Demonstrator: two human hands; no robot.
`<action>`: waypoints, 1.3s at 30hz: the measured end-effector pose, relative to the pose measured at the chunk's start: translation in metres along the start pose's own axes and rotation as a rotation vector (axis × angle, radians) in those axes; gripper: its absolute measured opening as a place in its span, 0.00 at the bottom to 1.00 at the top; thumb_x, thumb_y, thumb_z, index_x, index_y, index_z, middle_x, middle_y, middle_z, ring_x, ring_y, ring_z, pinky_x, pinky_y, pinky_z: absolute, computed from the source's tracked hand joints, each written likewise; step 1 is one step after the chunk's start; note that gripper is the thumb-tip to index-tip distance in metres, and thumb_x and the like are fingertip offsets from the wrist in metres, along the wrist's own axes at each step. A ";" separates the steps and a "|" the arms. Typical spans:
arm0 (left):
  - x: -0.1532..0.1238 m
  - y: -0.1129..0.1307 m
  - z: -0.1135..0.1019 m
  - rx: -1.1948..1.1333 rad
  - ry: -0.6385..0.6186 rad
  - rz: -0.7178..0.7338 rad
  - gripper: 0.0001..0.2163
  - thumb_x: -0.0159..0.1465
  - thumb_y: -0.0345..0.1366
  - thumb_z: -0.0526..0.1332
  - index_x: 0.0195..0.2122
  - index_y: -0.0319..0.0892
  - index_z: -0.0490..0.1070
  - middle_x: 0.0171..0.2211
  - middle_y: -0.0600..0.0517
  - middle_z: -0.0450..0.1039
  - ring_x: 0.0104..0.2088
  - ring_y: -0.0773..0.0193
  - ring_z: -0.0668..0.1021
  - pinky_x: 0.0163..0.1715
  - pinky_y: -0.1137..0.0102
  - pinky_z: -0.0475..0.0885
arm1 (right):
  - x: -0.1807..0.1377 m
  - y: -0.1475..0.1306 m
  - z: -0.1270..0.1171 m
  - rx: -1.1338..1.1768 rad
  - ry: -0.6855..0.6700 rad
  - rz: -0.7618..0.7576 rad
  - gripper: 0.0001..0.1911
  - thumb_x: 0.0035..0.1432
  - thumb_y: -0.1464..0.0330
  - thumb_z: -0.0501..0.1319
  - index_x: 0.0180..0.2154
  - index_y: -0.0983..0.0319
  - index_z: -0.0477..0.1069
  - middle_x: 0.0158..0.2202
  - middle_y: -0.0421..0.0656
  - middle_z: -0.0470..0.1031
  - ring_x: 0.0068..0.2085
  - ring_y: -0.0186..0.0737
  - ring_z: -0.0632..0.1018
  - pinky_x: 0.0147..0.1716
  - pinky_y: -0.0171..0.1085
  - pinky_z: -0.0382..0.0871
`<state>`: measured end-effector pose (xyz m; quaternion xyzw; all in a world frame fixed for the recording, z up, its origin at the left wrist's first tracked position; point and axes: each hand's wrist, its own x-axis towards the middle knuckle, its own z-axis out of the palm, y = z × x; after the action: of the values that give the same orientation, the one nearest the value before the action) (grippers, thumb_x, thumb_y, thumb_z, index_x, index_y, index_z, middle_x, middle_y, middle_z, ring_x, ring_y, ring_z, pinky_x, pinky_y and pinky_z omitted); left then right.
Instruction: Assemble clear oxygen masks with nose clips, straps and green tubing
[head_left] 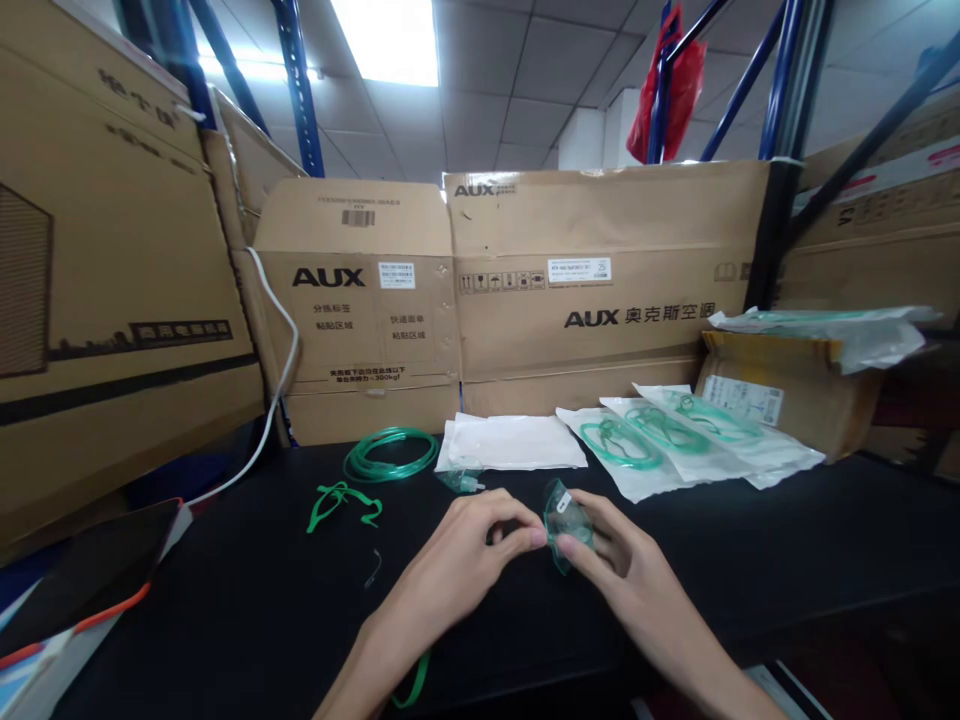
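Note:
Over the black table (750,560) my right hand (611,545) grips a clear green-tinted oxygen mask (564,515) between thumb and fingers. My left hand (469,550) meets it from the left, its fingertips pinched against the mask's edge. A small clear connector piece (465,481) lies just beyond my hands. Farther left sit a coil of green tubing (390,453) and a green elastic strap (341,502). A short thin metal strip (374,568) lies near my left wrist.
A stack of empty clear bags (514,441) lies behind my hands, with three sealed packs of green tubing (675,435) to the right. Cardboard boxes (585,290) wall the back and left. A phone (82,575) rests at the left edge, a white cable (277,370) beside it.

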<state>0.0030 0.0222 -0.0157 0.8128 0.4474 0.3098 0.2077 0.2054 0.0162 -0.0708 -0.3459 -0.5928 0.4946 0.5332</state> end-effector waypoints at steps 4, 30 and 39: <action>0.003 -0.001 0.000 0.002 -0.008 -0.006 0.07 0.70 0.40 0.64 0.38 0.49 0.83 0.34 0.57 0.78 0.34 0.64 0.73 0.36 0.71 0.64 | -0.001 -0.002 -0.001 0.007 0.021 0.003 0.30 0.60 0.50 0.69 0.57 0.58 0.68 0.55 0.50 0.79 0.55 0.49 0.81 0.54 0.42 0.77; 0.002 0.001 -0.001 -0.129 -0.143 -0.153 0.12 0.68 0.45 0.63 0.40 0.47 0.85 0.40 0.52 0.84 0.40 0.56 0.80 0.41 0.68 0.69 | -0.004 0.012 -0.001 -0.363 0.149 -0.300 0.14 0.62 0.62 0.68 0.50 0.49 0.78 0.63 0.45 0.69 0.61 0.52 0.74 0.52 0.47 0.76; 0.002 0.003 0.000 -0.261 -0.230 -0.167 0.17 0.69 0.47 0.61 0.35 0.43 0.85 0.36 0.52 0.85 0.43 0.54 0.81 0.46 0.68 0.69 | -0.004 0.006 0.000 -0.287 0.070 -0.250 0.09 0.65 0.62 0.66 0.33 0.55 0.81 0.55 0.46 0.76 0.59 0.53 0.76 0.57 0.47 0.71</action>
<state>0.0058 0.0226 -0.0131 0.7691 0.4426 0.2517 0.3862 0.2058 0.0142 -0.0779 -0.3594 -0.6766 0.3225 0.5559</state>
